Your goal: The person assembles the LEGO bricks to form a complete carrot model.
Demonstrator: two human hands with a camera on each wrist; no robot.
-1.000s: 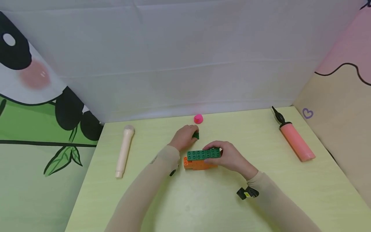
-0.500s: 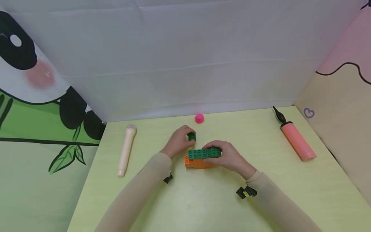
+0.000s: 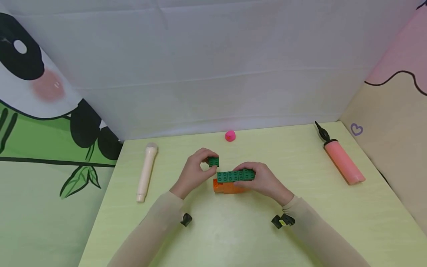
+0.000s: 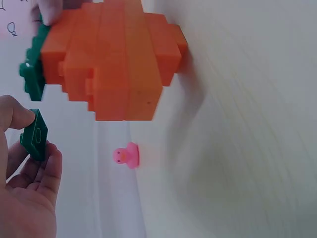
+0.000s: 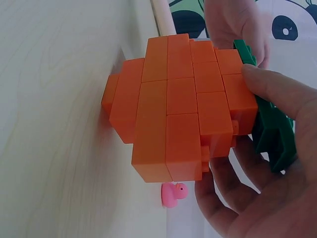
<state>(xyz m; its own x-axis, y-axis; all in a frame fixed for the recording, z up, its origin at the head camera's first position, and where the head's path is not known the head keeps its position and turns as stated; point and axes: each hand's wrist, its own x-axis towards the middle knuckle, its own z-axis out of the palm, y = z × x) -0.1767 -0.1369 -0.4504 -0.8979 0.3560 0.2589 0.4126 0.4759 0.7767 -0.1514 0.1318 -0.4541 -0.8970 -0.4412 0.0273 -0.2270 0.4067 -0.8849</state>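
Observation:
My left hand (image 3: 195,170) pinches a small green toy brick (image 3: 213,161) between thumb and fingers, just above and left of a block build. The brick's hollow underside (image 4: 37,135) shows in the left wrist view. Stepped orange bricks (image 5: 168,99) make up the build's body, and a row of green bricks (image 3: 230,177) lies across its top. My right hand (image 3: 267,181) grips this build from the right, thumb on the near side and fingers behind. In the head view the green row and that hand hide part of the orange bricks. The small brick is apart from the build.
A pink rubber duck (image 3: 230,135) sits at the table's back edge. To the left lies a pale microphone-shaped stick (image 3: 146,172); to the right, a pink hand pump (image 3: 343,161) with a black nozzle. A white sheet (image 3: 213,66) hangs behind the table (image 3: 220,233).
Carrying the small green brick, my left hand has moved left and slightly nearer to me, away from behind the build. My right hand keeps its grip on the build in nearly the same place.

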